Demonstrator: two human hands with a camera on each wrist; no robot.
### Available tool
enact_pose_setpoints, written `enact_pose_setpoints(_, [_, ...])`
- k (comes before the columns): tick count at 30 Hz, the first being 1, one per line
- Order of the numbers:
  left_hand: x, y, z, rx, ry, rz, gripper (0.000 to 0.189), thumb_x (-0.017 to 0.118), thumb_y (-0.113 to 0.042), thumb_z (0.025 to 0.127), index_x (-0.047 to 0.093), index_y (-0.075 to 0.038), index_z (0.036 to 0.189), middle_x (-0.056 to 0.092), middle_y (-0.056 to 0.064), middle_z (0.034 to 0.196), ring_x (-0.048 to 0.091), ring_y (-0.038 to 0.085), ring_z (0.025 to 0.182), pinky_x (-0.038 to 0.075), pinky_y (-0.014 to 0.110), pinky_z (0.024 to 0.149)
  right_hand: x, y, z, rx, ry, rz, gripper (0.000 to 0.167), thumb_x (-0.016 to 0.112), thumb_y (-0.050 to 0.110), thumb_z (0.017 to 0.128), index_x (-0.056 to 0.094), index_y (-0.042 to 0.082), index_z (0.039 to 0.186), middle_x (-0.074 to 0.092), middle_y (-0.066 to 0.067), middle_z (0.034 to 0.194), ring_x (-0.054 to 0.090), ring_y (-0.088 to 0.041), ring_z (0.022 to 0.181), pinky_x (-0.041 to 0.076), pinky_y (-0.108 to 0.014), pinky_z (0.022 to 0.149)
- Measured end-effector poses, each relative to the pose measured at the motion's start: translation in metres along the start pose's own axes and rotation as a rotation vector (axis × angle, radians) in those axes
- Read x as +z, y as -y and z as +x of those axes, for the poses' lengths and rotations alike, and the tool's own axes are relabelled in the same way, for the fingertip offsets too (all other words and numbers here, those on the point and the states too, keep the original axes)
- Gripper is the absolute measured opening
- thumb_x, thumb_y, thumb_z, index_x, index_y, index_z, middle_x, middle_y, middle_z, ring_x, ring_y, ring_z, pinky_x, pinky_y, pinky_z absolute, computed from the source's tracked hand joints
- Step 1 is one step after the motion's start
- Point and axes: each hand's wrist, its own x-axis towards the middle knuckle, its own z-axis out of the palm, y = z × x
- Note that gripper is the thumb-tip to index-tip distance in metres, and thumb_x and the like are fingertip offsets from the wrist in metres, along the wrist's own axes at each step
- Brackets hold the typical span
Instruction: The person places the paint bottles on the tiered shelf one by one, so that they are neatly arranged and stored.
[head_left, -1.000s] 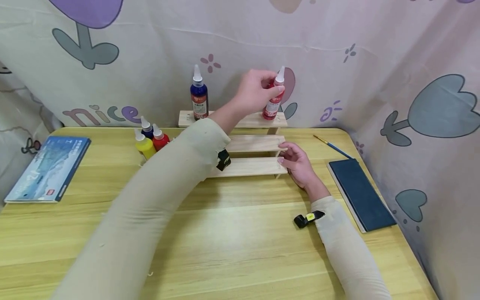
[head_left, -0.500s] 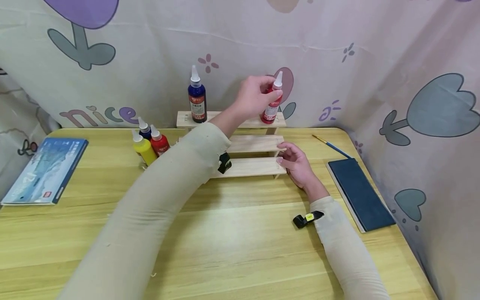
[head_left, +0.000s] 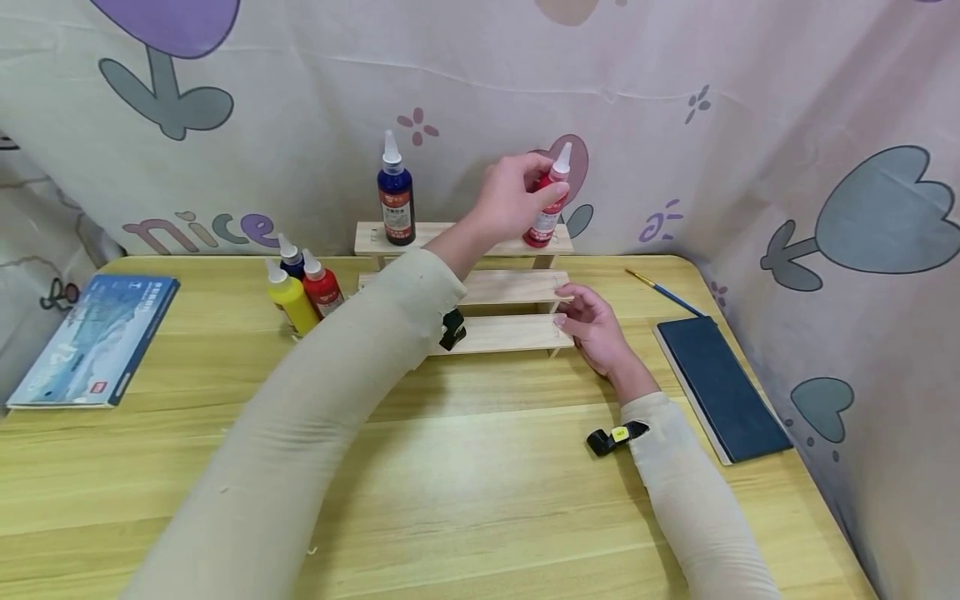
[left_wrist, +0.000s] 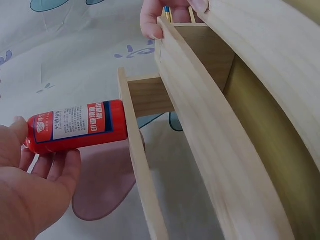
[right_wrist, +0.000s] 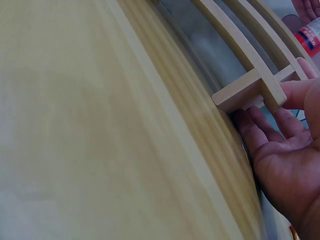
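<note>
My left hand holds a red paint bottle with a white nozzle by its upper part. It stands upright at the right end of the top step of a three-tier wooden rack; in the left wrist view the red bottle's base meets the board. My right hand grips the right end of the rack's lower steps, thumb on the lowest board; in the right wrist view, fingers lie beside its end support. A dark blue bottle stands at the top step's left end. My left sleeve covers the rack's lower left part.
Left of the rack stand a yellow bottle, a smaller red bottle and a blue bottle. A light blue book lies at the far left. On the right are a dark notebook and a paintbrush. A printed curtain hangs behind.
My left hand has lowered the red paint bottle slightly onto the top step. My right hand has stayed at the rack's end.
</note>
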Motion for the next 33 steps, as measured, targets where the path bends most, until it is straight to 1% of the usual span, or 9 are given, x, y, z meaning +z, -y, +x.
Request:
enact_pose_setpoints(3, [-0.001,0.004,-0.003,0.011,0.001,-0.013,0.048,0.076,-0.024,0.091,0.063,-0.014,0.136,0.068,-0.001,0.118,0.063,0.010,0.101,0.049,0.024,0.089,0.000,0.000,0.000,0.001,0.005,-0.003,0.052,0.055,-0.023,0.087,0.067,0.018,0.116,0.060,-0.007,0.120,0.043,-0.049,0.117,0.050,-0.031,0.087])
enact_pose_setpoints(7, [-0.002,0.005,-0.008,-0.014,0.007,-0.034,0.058,0.076,-0.027,0.090,0.055,-0.017,0.143,0.063,-0.002,0.128,0.060,0.010,0.110,0.048,0.024,0.095,0.000,0.000,0.000,-0.006,0.012,-0.005,0.051,0.055,-0.023,0.088,0.067,0.017,0.117,0.061,-0.007,0.118,0.051,-0.036,0.111,0.050,-0.029,0.084])
enact_pose_setpoints(10, [-0.003,0.005,-0.012,-0.030,-0.001,-0.051,0.061,0.076,-0.027,0.090,0.052,-0.017,0.146,0.060,-0.003,0.133,0.058,0.010,0.115,0.046,0.024,0.097,-0.001,-0.001,0.000,-0.012,0.017,-0.010,0.052,0.053,-0.023,0.089,0.066,0.017,0.118,0.061,-0.007,0.116,0.053,-0.029,0.107,0.051,-0.028,0.081])
enact_pose_setpoints(14, [-0.007,0.008,-0.016,-0.036,-0.016,-0.045,0.062,0.076,-0.028,0.091,0.051,-0.018,0.146,0.057,-0.003,0.137,0.056,0.011,0.120,0.046,0.025,0.098,-0.001,0.000,0.000,-0.015,0.026,-0.009,0.050,0.054,-0.022,0.089,0.066,0.017,0.119,0.060,-0.007,0.117,0.049,-0.040,0.112,0.051,-0.030,0.082])
enact_pose_setpoints(17, [-0.011,0.012,-0.020,-0.049,-0.011,-0.051,0.064,0.076,-0.029,0.091,0.049,-0.019,0.148,0.054,-0.005,0.141,0.053,0.011,0.124,0.045,0.026,0.100,-0.001,0.000,0.000,-0.013,0.030,-0.003,0.050,0.054,-0.022,0.089,0.066,0.016,0.119,0.060,-0.007,0.118,0.045,-0.046,0.115,0.052,-0.030,0.083])
enact_pose_setpoints(20, [-0.016,0.015,-0.026,-0.050,-0.003,-0.064,0.067,0.076,-0.031,0.091,0.046,-0.020,0.150,0.052,-0.004,0.144,0.050,0.013,0.127,0.043,0.027,0.102,-0.001,0.000,0.000,-0.013,0.028,0.002,0.049,0.053,-0.022,0.089,0.065,0.015,0.119,0.061,-0.007,0.119,0.045,-0.046,0.115,0.052,-0.029,0.082])
enact_pose_setpoints(24, [-0.021,0.020,-0.034,-0.040,-0.002,-0.054,0.070,0.076,-0.033,0.091,0.044,-0.018,0.151,0.051,-0.004,0.145,0.049,0.013,0.128,0.043,0.027,0.101,-0.002,-0.001,0.000,-0.017,0.028,0.007,0.050,0.053,-0.023,0.089,0.065,0.014,0.120,0.061,-0.007,0.119,0.045,-0.046,0.116,0.052,-0.030,0.083])
enact_pose_setpoints(29, [-0.025,0.023,-0.045,-0.035,-0.004,-0.082,0.070,0.077,-0.032,0.090,0.045,-0.018,0.150,0.051,-0.001,0.145,0.051,0.013,0.126,0.047,0.027,0.098,-0.003,-0.002,0.000,-0.011,0.024,0.006,0.050,0.053,-0.023,0.089,0.065,0.014,0.120,0.061,-0.008,0.119,0.045,-0.046,0.116,0.052,-0.031,0.084])
enact_pose_setpoints(33, [-0.026,0.025,-0.054,-0.032,-0.010,-0.098,0.069,0.077,-0.031,0.090,0.045,-0.018,0.150,0.053,0.000,0.143,0.052,0.015,0.126,0.049,0.027,0.096,-0.003,-0.002,0.000,-0.005,0.021,0.017,0.051,0.052,-0.024,0.088,0.065,0.015,0.119,0.060,-0.008,0.119,0.044,-0.047,0.117,0.053,-0.030,0.083])
